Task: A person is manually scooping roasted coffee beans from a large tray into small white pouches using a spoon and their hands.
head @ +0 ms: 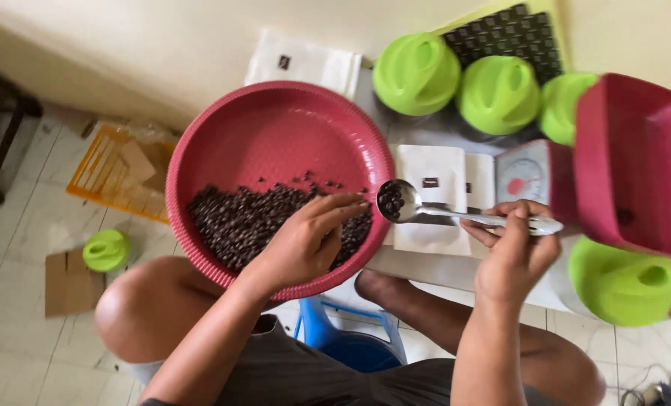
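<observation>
The top half of the red bowl (275, 128) is bare. Green lids (456, 83) and a red scale tray (636, 162) crowd the right side.

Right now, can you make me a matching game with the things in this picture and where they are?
Things:
1. spoon
2. beans
3. small green lid
4. left hand

Places:
A. on the floor
B. in the right hand
C. over the beans in the basin
D. inside the red basin

Pairs: 1-B, 2-D, 3-A, 4-C

1 head-worn view, looking steeply down, close over lap, red basin (275, 135) and table edge (426, 267)
</observation>
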